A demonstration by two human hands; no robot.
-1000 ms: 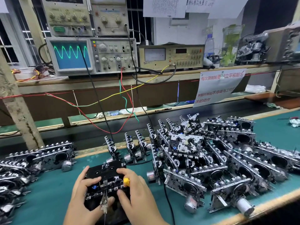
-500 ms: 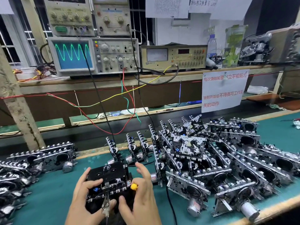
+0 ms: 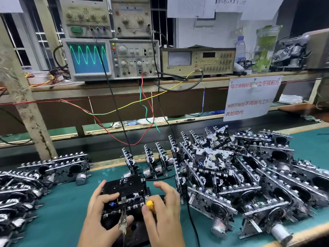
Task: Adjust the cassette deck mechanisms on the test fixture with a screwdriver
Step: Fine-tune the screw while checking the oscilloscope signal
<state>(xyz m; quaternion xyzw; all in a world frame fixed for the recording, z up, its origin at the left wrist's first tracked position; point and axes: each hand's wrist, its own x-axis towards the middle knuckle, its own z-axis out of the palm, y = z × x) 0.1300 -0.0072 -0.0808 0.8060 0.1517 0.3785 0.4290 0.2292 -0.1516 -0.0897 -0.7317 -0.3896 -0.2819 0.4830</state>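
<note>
- While the left hand (image 3: pixel 99 218) grips the near-left side of the cassette deck mechanism (image 3: pixel 124 196), thumb laid across its top and fingers curled under its front edge, the unit sits on a black test fixture (image 3: pixel 137 229) at the near middle of the green bench (image 3: pixel 58 202)
- A black cassette marked "FE" (image 3: pixel 122 184) lies in the top of that mechanism
- Right hand (image 3: pixel 163 213) pinches the yellow-handled screwdriver (image 3: pixel 150 204) at the mechanism's right front corner; its forefinger sticks out loosely forward; the tip is hidden
- A metal clip (image 3: pixel 122 220) hangs on the mechanism's front edge, between the two hands
- A heap of further mechanisms (image 3: pixel 249 175) fills the bench to the right, another heap (image 3: pixel 26 182) lies at the left
- On the shelf behind, the oscilloscope (image 3: pixel 110 59) shows a green sine wave, with coloured wires running down from it
</note>
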